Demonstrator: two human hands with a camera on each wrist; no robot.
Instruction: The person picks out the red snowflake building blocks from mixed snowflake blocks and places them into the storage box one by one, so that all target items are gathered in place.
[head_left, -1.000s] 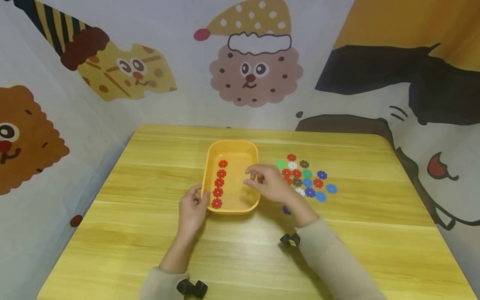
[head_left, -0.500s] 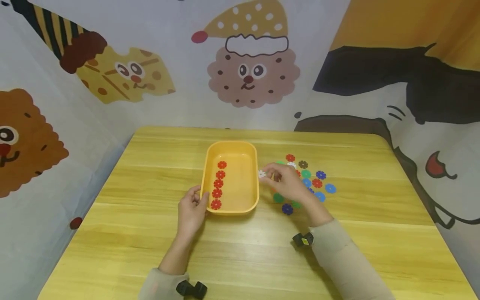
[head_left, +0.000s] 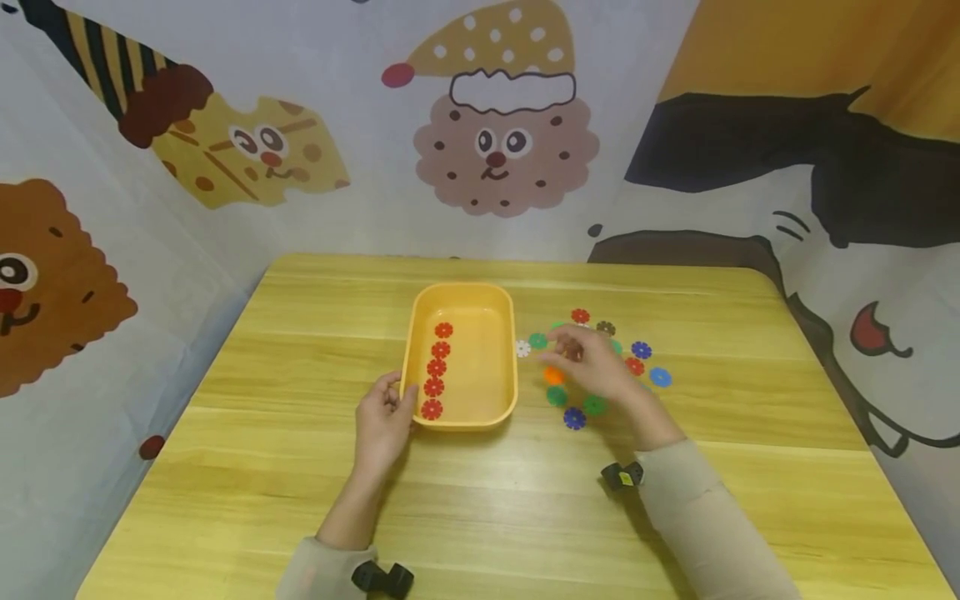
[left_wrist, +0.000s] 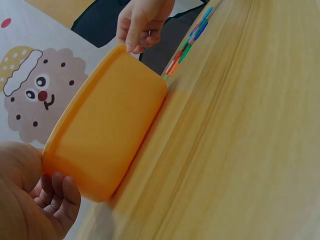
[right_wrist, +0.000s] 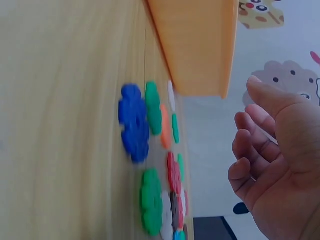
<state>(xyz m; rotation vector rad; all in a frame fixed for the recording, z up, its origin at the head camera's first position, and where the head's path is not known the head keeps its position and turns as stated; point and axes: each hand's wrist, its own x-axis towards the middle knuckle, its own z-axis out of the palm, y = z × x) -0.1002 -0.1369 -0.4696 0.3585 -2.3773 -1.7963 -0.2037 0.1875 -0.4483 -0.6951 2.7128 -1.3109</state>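
Observation:
A yellow-orange plastic tray (head_left: 480,367) sits on the table, with a column of several red flower-shaped plastic discs (head_left: 437,367) along its left side. My left hand (head_left: 386,421) grips the tray's left rim, thumb over the edge and fingers curled outside, as the left wrist view of the tray (left_wrist: 107,125) also shows. Over the loose discs to the right hovers my right hand (head_left: 596,367), fingers loosely bent with nothing between them; the right wrist view shows this hand (right_wrist: 280,155) above them. A white disc (head_left: 522,349) lies right beside the tray's right wall.
Several loose discs spread right of the tray, among them an orange disc (head_left: 553,377), a dark blue disc (head_left: 574,417) and a light blue disc (head_left: 661,377). Some are hidden under my right hand. A cartoon-printed cloth (head_left: 315,225) hangs behind the wooden table (head_left: 480,508).
My right hand has moved right, from over the tray, past the white disc at its right wall, to above the loose discs. The left hand stays on the rim.

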